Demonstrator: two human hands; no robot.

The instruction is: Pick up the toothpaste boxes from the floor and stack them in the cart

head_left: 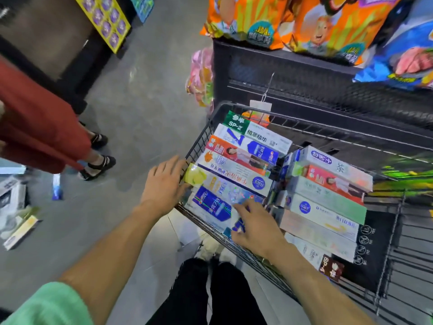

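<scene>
A person is leaning over a wire cart, settling toothpaste boxes into two rows. The left hand, fingers straight and relaxed, is pressing the ends of the left row; the right hand, fingers spread, is resting on the nearest box. Long axes are running left to right across the cart. Squaring the ends flush probably matters. More boxes are lying on the floor.
</scene>
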